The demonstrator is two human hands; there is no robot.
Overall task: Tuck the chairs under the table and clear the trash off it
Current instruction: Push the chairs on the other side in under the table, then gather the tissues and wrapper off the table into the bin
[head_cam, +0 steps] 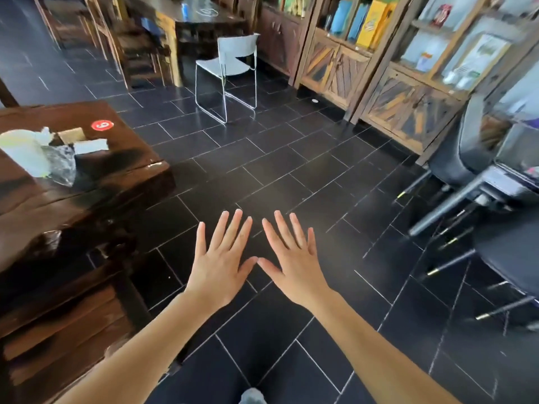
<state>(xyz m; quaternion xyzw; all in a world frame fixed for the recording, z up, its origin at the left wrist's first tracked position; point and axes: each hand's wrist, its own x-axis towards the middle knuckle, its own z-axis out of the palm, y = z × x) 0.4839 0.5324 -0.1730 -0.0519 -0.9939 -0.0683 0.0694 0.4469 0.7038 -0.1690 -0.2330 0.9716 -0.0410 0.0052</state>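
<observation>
My left hand [220, 260] and my right hand [291, 258] are stretched out side by side over the dark tiled floor, palms down, fingers spread, thumbs almost touching, holding nothing. A dark wooden table [122, 176] stands to my left. On it lie a crumpled white bag [24, 151], clear plastic wrap [61, 164], a brown card [71, 135], a white napkin [91, 146] and a round red sticker [102, 125]. A dark wooden chair [67, 319] sits at the table's near side. A grey metal-frame chair [230, 62] stands alone on the floor farther back.
Black office chairs [466, 158] crowd the right edge. Wooden cabinets and shelves [379, 80] with books line the back right wall. A second dark table [198, 21] with wooden chairs stands at the back. Open tiled floor [262, 170] lies ahead.
</observation>
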